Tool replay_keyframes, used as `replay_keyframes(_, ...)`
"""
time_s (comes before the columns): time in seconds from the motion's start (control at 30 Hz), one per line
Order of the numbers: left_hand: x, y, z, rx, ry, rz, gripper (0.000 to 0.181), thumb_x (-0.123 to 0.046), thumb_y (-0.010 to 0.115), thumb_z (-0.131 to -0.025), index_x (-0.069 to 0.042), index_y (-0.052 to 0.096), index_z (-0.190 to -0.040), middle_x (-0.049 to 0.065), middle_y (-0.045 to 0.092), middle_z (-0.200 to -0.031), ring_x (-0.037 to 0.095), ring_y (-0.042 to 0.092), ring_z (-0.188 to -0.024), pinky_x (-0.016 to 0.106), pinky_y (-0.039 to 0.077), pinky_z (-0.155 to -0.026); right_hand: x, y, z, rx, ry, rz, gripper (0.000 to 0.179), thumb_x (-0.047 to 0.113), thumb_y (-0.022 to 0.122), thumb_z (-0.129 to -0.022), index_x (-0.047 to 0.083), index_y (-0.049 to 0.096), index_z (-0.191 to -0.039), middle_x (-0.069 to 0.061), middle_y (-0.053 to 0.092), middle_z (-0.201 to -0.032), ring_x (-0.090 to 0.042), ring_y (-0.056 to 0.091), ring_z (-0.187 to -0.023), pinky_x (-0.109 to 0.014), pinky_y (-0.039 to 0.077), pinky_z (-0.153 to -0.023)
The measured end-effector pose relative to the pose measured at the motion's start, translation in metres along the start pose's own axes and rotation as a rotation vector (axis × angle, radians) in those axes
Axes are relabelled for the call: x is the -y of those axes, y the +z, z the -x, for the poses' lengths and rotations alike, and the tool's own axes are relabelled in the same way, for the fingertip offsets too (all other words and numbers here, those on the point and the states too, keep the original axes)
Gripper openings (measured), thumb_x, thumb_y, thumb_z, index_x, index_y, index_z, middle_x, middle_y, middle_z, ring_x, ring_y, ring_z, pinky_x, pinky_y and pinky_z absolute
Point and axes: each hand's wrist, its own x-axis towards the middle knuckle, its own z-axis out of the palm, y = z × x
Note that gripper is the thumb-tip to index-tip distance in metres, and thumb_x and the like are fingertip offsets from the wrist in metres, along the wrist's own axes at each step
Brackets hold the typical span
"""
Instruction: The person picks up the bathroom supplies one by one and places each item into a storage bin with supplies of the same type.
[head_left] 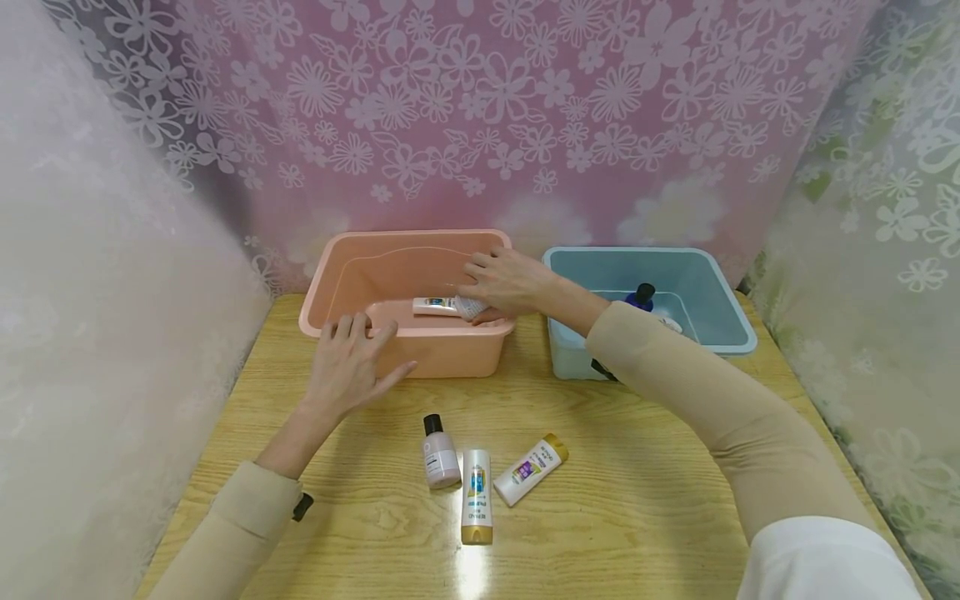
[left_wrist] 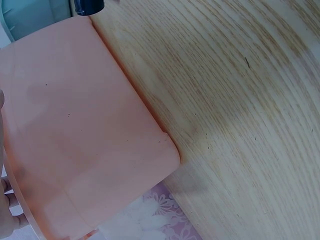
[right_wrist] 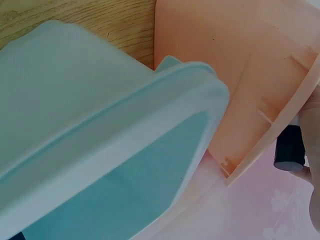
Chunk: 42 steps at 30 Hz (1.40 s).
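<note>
An orange-pink plastic basin point(head_left: 450, 357) stands at the back left of the table. My left hand point(head_left: 345, 362) holds its front rim, fingers bent over the edge and thumb spread outside along the wall. Inside the basin's right end, my right hand point(head_left: 506, 282) grips a pale bottle point(head_left: 471, 308), mostly covered by the fingers. The right wrist view shows a black cap point(right_wrist: 290, 149) beside that hand, past the basin's rim. A white tube point(head_left: 433, 306) lies in the basin just left of the gripped bottle.
A blue basin point(head_left: 723, 347) stands to the right under my right forearm, with a dark blue bottle point(head_left: 641, 297) and a white item inside. Nearer on the table lie a pinkish black-capped bottle point(head_left: 441, 457) and two white gold-capped bottles, one upright-pointing point(head_left: 477, 492), one slanted point(head_left: 528, 472).
</note>
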Motion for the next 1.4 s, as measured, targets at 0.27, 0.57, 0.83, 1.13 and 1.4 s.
replay_keyframes(0.27, 0.0002, 0.0001, 0.0001, -0.002, 0.003, 0.006, 0.073, -0.079, 0.039, -0.095, -0.014, 0.06, -0.12, 0.018, 0.059, -0.094, 0.039, 0.055, -0.087, 0.048, 0.046, -0.076, 0.0011, -0.001, -0.004, 0.049, 0.037, -0.036, 0.066, 0.069, 0.051, -0.1, 0.024, 0.058, -0.147, -0.009, 0.067, -0.13, -0.029, 0.063, -0.117, -0.045, 0.055, -0.096)
replay_keyframes(0.57, 0.0, -0.0003, 0.0001, 0.007, 0.001, 0.009, 0.071, -0.077, 0.046, -0.093, -0.013, 0.059, -0.121, 0.018, 0.058, -0.095, 0.039, 0.055, -0.087, 0.048, 0.046, -0.076, 0.002, -0.0021, -0.0048, 0.077, 0.05, -0.031, 0.068, 0.07, 0.051, -0.1, 0.025, 0.053, -0.152, -0.01, 0.065, -0.134, -0.03, 0.062, -0.121, -0.047, 0.055, -0.098)
replay_keyframes(0.83, -0.0004, -0.0007, 0.0, 0.024, -0.003, 0.005, 0.071, -0.077, 0.045, -0.093, -0.014, 0.06, -0.122, 0.018, 0.059, -0.095, 0.039, 0.055, -0.087, 0.047, 0.046, -0.077, 0.0035, -0.0039, -0.0049, 0.091, 0.056, -0.044, 0.071, 0.072, 0.051, -0.099, 0.026, 0.053, -0.152, -0.011, 0.063, -0.14, -0.031, 0.061, -0.127, -0.048, 0.055, -0.1)
replay_keyframes(1.13, -0.0004, -0.0012, 0.0001, 0.019, -0.002, 0.012, 0.069, -0.076, 0.048, -0.092, -0.014, 0.059, -0.121, 0.017, 0.058, -0.095, 0.039, 0.055, -0.088, 0.047, 0.046, -0.077, 0.0046, -0.002, -0.0061, 0.092, 0.078, -0.073, 0.071, 0.07, 0.054, -0.098, 0.027, 0.051, -0.155, -0.011, 0.065, -0.138, -0.032, 0.062, -0.126, -0.05, 0.054, -0.102)
replay_keyframes(1.4, 0.0, -0.0001, 0.0003, -0.005, 0.004, 0.007, 0.073, -0.079, 0.038, -0.095, -0.014, 0.059, -0.121, 0.018, 0.058, -0.094, 0.039, 0.054, -0.086, 0.047, 0.045, -0.076, 0.0058, -0.0022, -0.0068, 0.105, 0.088, -0.09, 0.071, 0.071, 0.053, -0.099, 0.027, 0.052, -0.155, -0.011, 0.064, -0.141, -0.033, 0.061, -0.129, -0.051, 0.053, -0.105)
